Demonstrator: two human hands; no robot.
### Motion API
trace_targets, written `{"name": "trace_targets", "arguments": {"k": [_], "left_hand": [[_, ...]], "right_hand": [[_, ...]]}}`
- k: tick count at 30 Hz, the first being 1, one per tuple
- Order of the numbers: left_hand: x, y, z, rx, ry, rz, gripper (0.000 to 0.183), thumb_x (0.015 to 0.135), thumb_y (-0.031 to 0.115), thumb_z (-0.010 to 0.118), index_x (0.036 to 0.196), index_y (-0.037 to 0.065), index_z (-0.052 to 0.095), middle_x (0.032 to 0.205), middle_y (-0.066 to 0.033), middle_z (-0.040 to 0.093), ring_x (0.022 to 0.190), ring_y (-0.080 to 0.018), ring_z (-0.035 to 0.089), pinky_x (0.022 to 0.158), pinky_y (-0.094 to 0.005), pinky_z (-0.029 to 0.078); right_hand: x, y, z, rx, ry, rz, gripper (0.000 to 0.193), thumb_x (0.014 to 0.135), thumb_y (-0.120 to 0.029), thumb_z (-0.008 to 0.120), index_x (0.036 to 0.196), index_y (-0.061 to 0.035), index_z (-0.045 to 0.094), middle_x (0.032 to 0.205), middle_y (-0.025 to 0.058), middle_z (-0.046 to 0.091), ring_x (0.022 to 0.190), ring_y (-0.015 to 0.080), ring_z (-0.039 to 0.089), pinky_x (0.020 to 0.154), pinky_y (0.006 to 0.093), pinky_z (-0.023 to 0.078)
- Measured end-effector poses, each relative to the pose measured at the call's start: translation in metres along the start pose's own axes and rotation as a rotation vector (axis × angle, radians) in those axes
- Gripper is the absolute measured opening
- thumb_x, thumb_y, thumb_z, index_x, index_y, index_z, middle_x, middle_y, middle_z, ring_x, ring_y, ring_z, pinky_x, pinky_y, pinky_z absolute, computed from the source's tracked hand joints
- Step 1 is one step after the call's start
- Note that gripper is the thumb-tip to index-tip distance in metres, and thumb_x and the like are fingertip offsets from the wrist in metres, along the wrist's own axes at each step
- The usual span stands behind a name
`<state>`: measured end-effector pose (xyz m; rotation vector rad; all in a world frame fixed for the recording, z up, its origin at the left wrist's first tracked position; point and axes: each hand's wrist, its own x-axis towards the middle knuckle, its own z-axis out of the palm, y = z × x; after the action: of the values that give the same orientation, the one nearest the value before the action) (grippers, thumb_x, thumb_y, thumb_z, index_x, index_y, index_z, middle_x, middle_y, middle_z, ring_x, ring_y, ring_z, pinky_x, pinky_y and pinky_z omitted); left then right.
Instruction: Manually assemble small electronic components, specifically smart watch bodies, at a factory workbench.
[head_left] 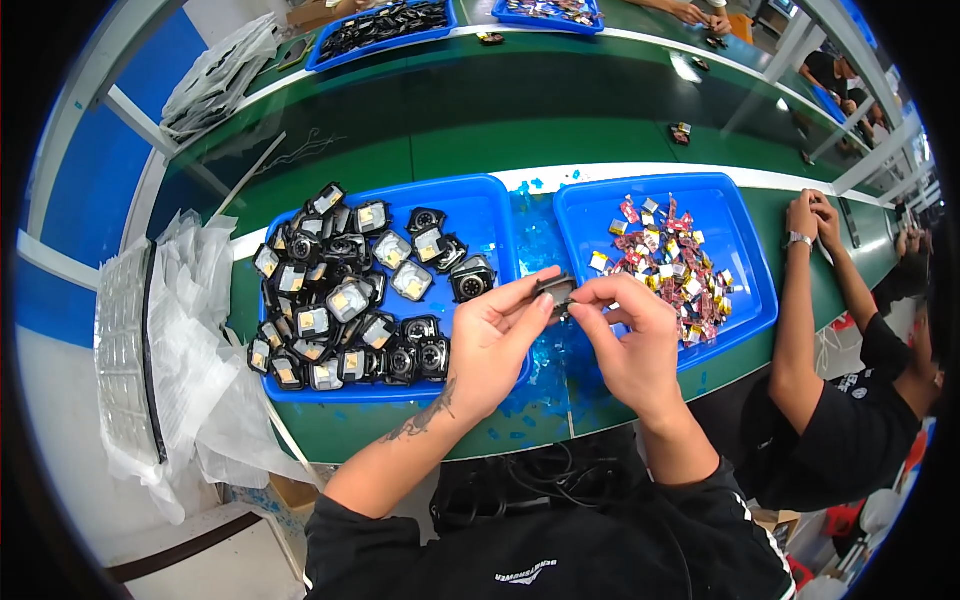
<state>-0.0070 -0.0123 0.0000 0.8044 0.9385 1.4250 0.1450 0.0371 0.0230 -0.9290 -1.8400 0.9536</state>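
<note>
Two bare hands meet above the near side of the green counter [480, 440], both with fingers closed on one small black case [556, 288]. The left hand [488, 345] grips it between thumb and fingers, holding it up and tilted; the right hand [637, 335] pinches at its right edge with thumb and forefinger. Whether the right fingertips also hold a smaller piece, I cannot tell.

Just left of the left hand, and partly beneath it, lies a blue tray [484, 218] heaped with black watch-like cases [349, 300], some showing pale inner faces, others round, ringed backs. Just beyond the right hand, a second blue tray [748, 275] carries a loose pile of small silver, yellow and red parts [680, 270]. Scraps of blue film [538, 240] litter the strip between the trays, beyond both hands.

Well left of the left hand hang crumpled white sheets [200, 340]. Well right of the right hand, a co-worker's hands [815, 215] come together over the counter. Farthest ahead of both hands, two more filled blue trays [318, 55] [548, 27] stand.
</note>
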Motion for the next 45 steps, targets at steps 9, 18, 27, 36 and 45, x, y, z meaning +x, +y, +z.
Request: {"name": "trace_targets", "arguments": {"k": [9,18,27,36,45], "left_hand": [[-0.005,0.001,0.006,-0.003,-0.092,0.06,0.042,0.097,0.002,0.05,0.138,-0.007,0.043,0.127,-0.0115,0.059,0.114,-0.0132,0.057,0.096,-0.026,0.047],[-0.006,-0.01,0.006,-0.063,-0.119,0.082,0.041,0.099,0.004,0.048,0.138,-0.008,0.043,0.129,-0.0129,0.057,0.118,-0.0145,0.054,0.101,-0.0273,0.044],[-0.009,-0.011,0.006,0.008,-0.122,0.095,0.04,0.099,0.003,0.048,0.137,-0.009,0.043,0.131,-0.0145,0.055,0.118,-0.0155,0.054,0.102,-0.0276,0.043],[-0.014,-0.012,0.011,0.056,-0.075,0.111,0.04,0.099,0.005,0.047,0.136,-0.011,0.042,0.125,-0.0153,0.059,0.112,-0.0162,0.058,0.096,-0.0286,0.046],[-0.001,0.0,0.018,-0.276,0.115,0.056,0.035,0.1,0.01,0.05,0.13,-0.006,0.048,0.115,-0.0138,0.062,0.099,-0.0159,0.062,0.084,-0.0294,0.053]], "right_hand": [[-0.002,-0.02,-0.012,-0.198,0.066,-0.076,0.012,0.076,0.002,0.073,0.086,-0.0034,0.069,0.068,0.0051,0.064,0.048,0.0116,0.05,0.045,0.0256,0.036],[0.002,-0.021,-0.008,-0.182,0.049,-0.074,0.011,0.075,0.002,0.073,0.085,-0.0026,0.069,0.068,0.0077,0.063,0.047,0.0145,0.05,0.044,0.0285,0.037],[0.004,-0.021,-0.009,-0.195,0.023,-0.029,0.011,0.074,-0.001,0.074,0.083,-0.0027,0.069,0.067,0.0073,0.063,0.046,0.0138,0.048,0.043,0.0271,0.036],[0.009,-0.017,-0.017,-0.178,-0.028,-0.023,0.021,0.072,-0.002,0.076,0.074,-0.0036,0.055,0.066,0.0026,0.054,0.056,0.0122,0.048,0.051,0.0271,0.04],[-0.002,-0.021,-0.009,-0.225,0.058,-0.363,0.031,0.066,-0.005,0.083,0.089,-0.0045,0.061,0.077,0.0076,0.058,0.073,0.0215,0.059,0.065,0.0312,0.047]]}}
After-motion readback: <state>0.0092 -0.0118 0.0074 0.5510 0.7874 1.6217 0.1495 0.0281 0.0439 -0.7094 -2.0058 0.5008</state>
